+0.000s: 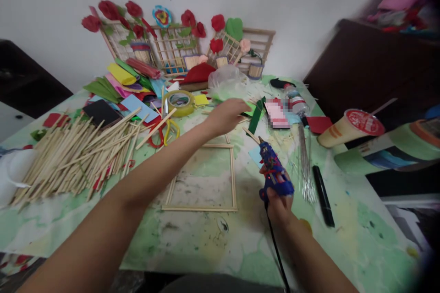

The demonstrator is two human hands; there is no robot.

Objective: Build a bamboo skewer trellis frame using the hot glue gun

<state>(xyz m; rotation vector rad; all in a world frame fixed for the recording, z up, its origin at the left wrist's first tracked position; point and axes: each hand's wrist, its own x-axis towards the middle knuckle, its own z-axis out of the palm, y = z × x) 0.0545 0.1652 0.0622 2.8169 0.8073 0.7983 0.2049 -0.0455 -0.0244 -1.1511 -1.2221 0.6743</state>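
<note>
The right hand [280, 201] is curled around a blue glue gun [275, 167]. The left hand [229, 114] is past the stick frame [199, 208], near a green strip [256, 116]; from where I stand, I can't tell how open it is or if it holds anything. The stick frame lies flat on the table [192, 247], between the stick pile [79, 158] and the glue gun.

2 arms [168, 169] extended; left hand [229, 113] perhaps drooping, right hand [279, 205] curled.

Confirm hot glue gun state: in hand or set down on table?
In hand: the right hand is closed around the blue hot glue gun.
</note>
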